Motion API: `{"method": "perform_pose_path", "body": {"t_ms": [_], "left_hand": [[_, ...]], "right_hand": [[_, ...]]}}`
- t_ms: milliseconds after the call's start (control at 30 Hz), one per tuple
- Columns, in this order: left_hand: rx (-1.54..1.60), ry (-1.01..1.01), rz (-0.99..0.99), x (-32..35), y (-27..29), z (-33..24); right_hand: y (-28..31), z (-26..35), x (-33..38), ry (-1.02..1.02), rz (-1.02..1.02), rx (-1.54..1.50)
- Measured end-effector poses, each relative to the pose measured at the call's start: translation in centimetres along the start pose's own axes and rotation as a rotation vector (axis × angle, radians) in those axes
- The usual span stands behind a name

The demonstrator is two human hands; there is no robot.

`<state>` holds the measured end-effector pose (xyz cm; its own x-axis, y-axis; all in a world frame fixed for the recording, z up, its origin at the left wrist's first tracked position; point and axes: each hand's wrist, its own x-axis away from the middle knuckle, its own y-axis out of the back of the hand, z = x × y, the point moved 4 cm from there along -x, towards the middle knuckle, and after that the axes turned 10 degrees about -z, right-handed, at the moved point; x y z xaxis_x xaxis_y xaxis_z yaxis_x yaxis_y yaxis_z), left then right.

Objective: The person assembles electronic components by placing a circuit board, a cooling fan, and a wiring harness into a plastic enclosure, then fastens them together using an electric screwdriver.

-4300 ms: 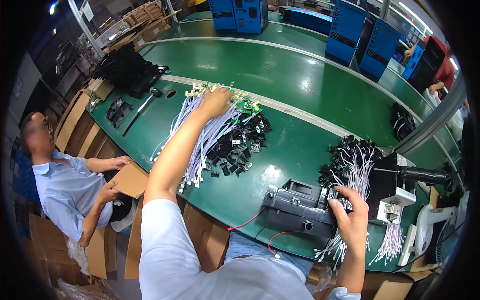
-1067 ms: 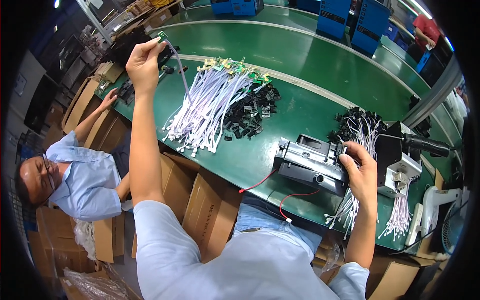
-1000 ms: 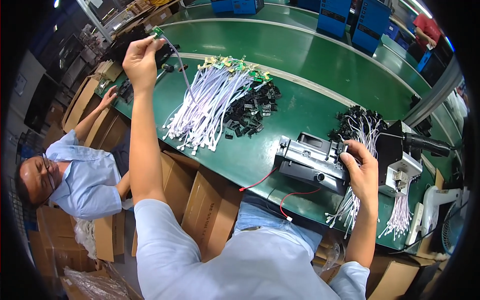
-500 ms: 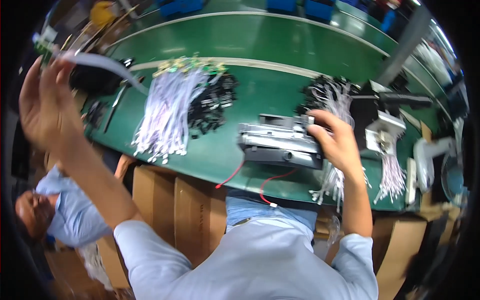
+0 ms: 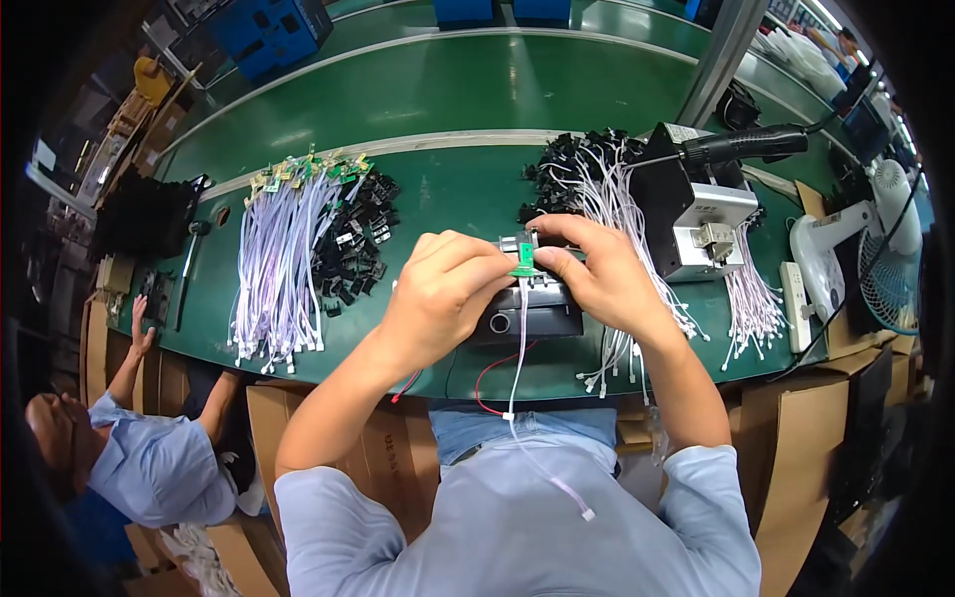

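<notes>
A black-and-silver housing (image 5: 547,323) lies on the green workbench (image 5: 438,199) close in front of me. My left hand (image 5: 438,284) pinches a small green circuit board (image 5: 525,257) at the housing's top. From that board a white flat cable (image 5: 520,348) hangs over the bench edge, down in front of my shirt. My right hand (image 5: 612,279) grips the housing's right end, with thumb and index finger by the board. A red wire (image 5: 482,383) loops out of the housing's near side. My fingers partly hide where board and housing meet.
White cables with green boards (image 5: 279,259) lie left beside small black parts (image 5: 358,239). More cables (image 5: 607,189) lie right, near a box-shaped machine (image 5: 676,219) and a black electric screwdriver (image 5: 746,146). A fan (image 5: 890,269) stands far right; a co-worker (image 5: 159,448) is at left.
My left hand has come from the far left to the housing, bringing the circuit board and its cable. My right hand stays on the housing. The view has shifted.
</notes>
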<state>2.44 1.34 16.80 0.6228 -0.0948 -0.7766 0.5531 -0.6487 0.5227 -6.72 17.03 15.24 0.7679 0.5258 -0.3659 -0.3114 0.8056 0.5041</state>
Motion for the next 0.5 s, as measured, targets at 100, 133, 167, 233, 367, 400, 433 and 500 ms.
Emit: {"method": "perform_pose_path", "body": {"t_ms": [100, 133, 167, 233, 367, 400, 433, 500], "left_hand": [[-0.129, -0.077, 0.019, 0.1, -0.4, 0.0], [-0.125, -0.077, 0.023, 0.1, -0.4, 0.0], [-0.147, -0.103, 0.027, 0.1, -0.5, 0.0], [-0.166, -0.126, 0.032, 0.1, -0.4, -0.1], [-0.296, -0.191, 0.09, -0.2, -0.3, -0.7], [-0.363, -0.225, 0.104, -0.2, -0.3, -1.0], [-0.358, -0.225, 0.106, -0.3, -0.3, -1.2], [-0.402, -0.237, 0.131, -0.3, -0.4, -1.6]], "right_hand": [[0.0, -0.2, 0.0, 0.021, 0.001, -0.014], [0.0, -0.2, 0.0, 0.016, -0.001, -0.014], [0.0, -0.1, -0.1, 0.017, -0.004, -0.023], [-0.1, -0.2, -0.1, 0.015, -0.007, -0.031], [-0.2, -0.3, -0.2, 0.032, -0.018, -0.018], [-0.1, -0.3, -0.2, 0.03, -0.016, -0.008], [-0.1, -0.3, -0.2, 0.026, -0.018, -0.007], [-0.1, -0.1, -0.3, -0.001, 0.006, -0.021]]}}
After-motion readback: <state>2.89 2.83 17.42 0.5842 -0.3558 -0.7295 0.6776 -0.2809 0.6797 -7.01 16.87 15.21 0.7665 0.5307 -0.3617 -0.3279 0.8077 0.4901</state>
